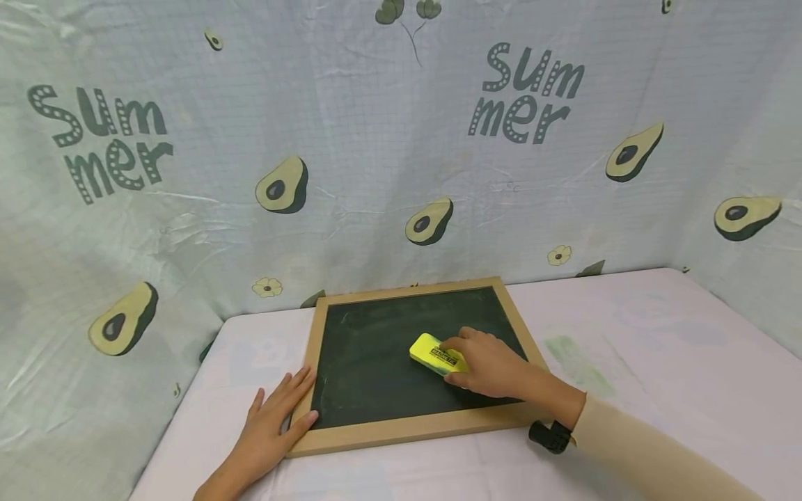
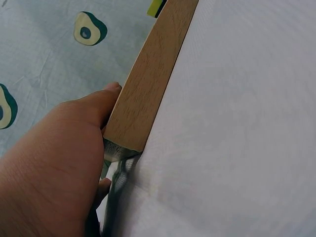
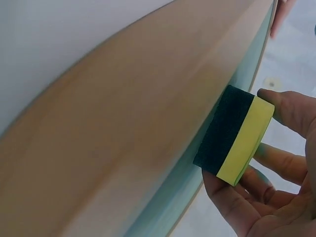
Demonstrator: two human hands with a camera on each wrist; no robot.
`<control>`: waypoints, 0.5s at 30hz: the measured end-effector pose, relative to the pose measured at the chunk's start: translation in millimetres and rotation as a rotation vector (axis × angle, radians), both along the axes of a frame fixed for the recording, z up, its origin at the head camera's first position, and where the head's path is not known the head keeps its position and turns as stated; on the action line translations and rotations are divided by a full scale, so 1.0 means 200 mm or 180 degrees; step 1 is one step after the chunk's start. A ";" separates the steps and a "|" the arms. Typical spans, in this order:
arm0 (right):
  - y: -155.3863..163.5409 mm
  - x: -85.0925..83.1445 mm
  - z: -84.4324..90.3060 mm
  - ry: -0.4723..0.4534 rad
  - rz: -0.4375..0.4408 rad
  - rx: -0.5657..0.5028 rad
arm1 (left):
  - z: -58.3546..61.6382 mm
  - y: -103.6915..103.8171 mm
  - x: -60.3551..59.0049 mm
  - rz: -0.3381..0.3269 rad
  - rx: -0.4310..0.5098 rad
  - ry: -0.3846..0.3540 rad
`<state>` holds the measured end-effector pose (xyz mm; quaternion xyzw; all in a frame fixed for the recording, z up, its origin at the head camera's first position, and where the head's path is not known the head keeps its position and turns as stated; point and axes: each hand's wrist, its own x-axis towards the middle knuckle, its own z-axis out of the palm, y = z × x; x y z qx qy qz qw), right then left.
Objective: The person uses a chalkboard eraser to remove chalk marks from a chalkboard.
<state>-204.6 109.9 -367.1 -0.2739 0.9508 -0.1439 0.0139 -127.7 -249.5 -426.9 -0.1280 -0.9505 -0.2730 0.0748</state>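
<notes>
A wood-framed chalkboard point(image 1: 376, 376) lies flat on the table, its dark surface bearing a few faint pale marks. My right hand point(image 1: 491, 362) grips a yellow chalkboard eraser point(image 1: 432, 351) on the right half of the board. In the right wrist view the eraser point(image 3: 244, 140) shows a dark felt side turned to the board, with thumb and fingers around its yellow back. My left hand point(image 1: 269, 424) rests at the left edge of the frame, fingers spread and thumb on the front left corner. The left wrist view shows that thumb against the wooden frame point(image 2: 148, 84).
A pale pink cloth point(image 1: 626, 334) covers the table, with a greenish smudge point(image 1: 579, 362) right of the board. Behind hangs a light curtain point(image 1: 351, 139) printed with avocados and lettering. A black strap device point(image 1: 550, 437) sits on my right wrist.
</notes>
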 end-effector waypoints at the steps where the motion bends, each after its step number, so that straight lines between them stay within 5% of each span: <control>1: 0.03 0.00 0.00 0.0001 -0.0031 -0.0007 | 0.00 0.00 0.00 0.0003 -0.0004 -0.0004; 15: 0.36 0.01 0.00 0.0127 -0.0191 -0.0005 | 0.01 0.00 0.00 0.0050 0.0005 -0.0079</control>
